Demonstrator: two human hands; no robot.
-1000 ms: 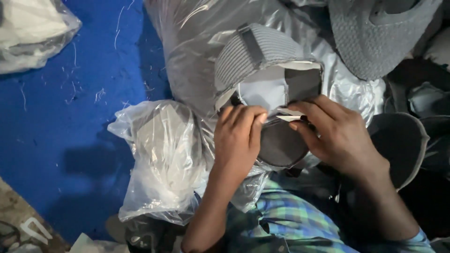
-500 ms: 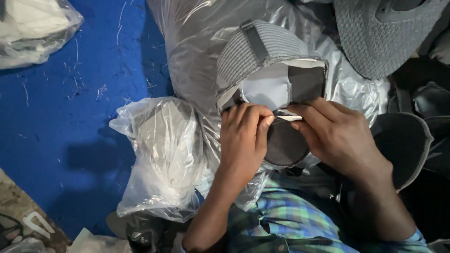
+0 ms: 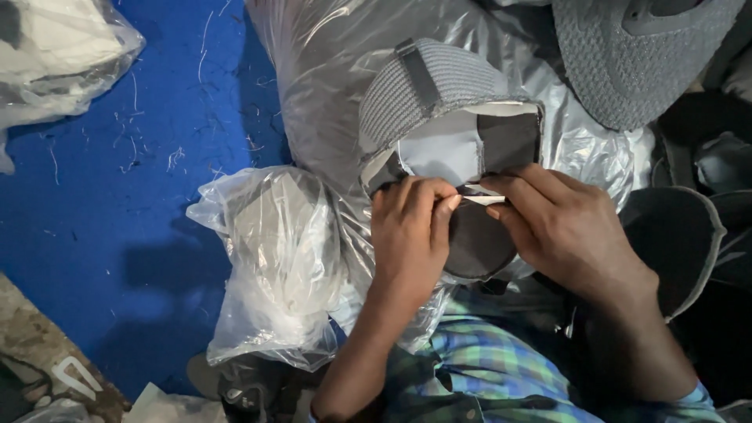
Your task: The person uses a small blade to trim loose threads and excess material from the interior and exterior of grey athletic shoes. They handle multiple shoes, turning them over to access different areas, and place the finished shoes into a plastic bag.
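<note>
both hands pinch one grey shoe upper over the lap: left hand grips its lining edge, right hand nips one white strip. a second upper lies top right; two plastic bags sit left.

Both hands on grey shoe upper

— Where did the shoe upper lie?

— On the large plastic sheet, in the middle, with both hands at its near edge: the left hand just left of the right hand, a small strip between their fingertips.

— And around it?

— A filled plastic bag lay left of the left hand, on the floor mat. Another upper lay behind, to the right. A second bag sat far left, behind.
</note>
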